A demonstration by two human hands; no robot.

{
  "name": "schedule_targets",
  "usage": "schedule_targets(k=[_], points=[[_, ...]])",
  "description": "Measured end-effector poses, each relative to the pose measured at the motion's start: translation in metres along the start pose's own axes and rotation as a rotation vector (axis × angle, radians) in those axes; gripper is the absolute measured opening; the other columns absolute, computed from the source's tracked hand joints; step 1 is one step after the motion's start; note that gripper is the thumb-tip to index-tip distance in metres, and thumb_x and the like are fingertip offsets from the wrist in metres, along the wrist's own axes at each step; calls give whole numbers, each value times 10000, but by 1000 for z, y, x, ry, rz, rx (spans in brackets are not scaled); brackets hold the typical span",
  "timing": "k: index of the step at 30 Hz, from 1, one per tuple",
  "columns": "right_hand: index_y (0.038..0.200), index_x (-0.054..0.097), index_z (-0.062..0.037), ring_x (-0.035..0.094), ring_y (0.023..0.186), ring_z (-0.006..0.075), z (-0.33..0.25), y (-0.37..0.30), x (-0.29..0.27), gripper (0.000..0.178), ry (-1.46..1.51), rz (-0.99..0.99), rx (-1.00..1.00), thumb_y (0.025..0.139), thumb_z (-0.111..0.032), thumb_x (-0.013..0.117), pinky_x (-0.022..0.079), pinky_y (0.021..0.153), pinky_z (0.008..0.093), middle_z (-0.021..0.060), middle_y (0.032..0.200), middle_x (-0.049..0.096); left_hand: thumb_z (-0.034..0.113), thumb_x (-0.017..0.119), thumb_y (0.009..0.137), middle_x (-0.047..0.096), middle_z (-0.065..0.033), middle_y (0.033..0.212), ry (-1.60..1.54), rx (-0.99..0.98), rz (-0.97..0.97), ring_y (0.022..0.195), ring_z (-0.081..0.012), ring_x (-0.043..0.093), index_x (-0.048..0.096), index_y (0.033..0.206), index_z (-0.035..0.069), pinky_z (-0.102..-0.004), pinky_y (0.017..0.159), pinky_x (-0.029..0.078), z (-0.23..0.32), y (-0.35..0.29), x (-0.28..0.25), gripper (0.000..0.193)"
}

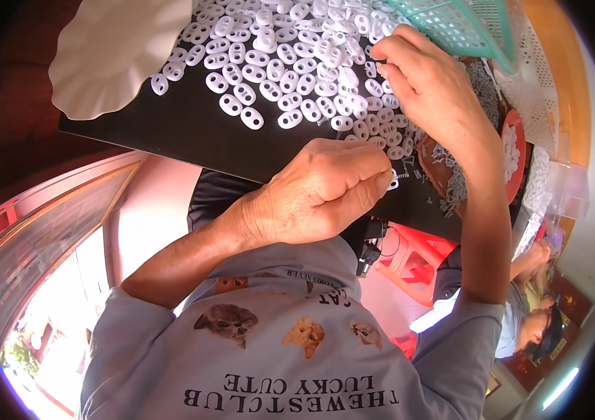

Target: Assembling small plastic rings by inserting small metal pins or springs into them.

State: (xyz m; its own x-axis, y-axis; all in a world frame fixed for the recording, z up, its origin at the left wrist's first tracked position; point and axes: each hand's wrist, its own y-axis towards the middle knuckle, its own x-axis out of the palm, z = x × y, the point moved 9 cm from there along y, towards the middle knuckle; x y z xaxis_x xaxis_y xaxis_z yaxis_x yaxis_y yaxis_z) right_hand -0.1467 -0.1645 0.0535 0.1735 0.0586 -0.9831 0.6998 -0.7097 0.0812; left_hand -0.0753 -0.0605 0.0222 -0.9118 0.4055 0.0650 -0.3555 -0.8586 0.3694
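Note:
My left hand [322,189] is closed in a pinch over the table's near edge. A white two-hole cord-lock piece [393,180] shows at its fingertips, partly hidden by them. My right hand [430,80] reaches to the right side of a broad spread of similar white oval two-hole pieces [269,89]. Its thumb and forefinger are pressed together, and what they hold, if anything, is too small to make out. Small metal springs [454,183] lie heaped beneath my right forearm, with a few loose ones near my left fingertips.
A white wavy-rimmed dish [112,59] stands at the far left of the black table [129,133]. A teal mesh basket [451,24] tilts at the far right. A red plate [519,175] of white bits sits rightward. Below are a red stool [409,262] and another person [518,325].

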Motion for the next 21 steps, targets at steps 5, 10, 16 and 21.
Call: schedule_targets(k=[5,10,16,21], points=[[971,563,-29,602,870,366,-2,2,5,105,9,-88,5,901,-86,617,472,734,455,117,966,581,92,533,1014,550,-105,734,16,26,11,649,-246,555,552,843,-40,-347,602,444,1,-2,-1,216],[1010,572,-14,586,835,360,2,2,12,124,-1,-127,5,904,-61,614,460,734,423,124,962,585,102,539,1014,551,-102,734,17,15,7,647,-244,551,559,847,-38,-346,600,442,2,-3,0,219],[951,573,-16,605,955,385,4,10,10,132,116,-54,68,912,-137,610,474,806,480,147,996,606,111,538,1017,549,-103,731,7,13,24,648,-242,551,567,854,-34,-343,600,441,2,-6,-1,220],[1024,577,-12,633,832,314,2,15,18,205,33,-38,57,870,-95,685,497,717,408,134,945,634,113,542,1014,548,-102,732,19,19,19,649,-242,552,572,861,-30,-346,605,444,3,-6,-2,212]])
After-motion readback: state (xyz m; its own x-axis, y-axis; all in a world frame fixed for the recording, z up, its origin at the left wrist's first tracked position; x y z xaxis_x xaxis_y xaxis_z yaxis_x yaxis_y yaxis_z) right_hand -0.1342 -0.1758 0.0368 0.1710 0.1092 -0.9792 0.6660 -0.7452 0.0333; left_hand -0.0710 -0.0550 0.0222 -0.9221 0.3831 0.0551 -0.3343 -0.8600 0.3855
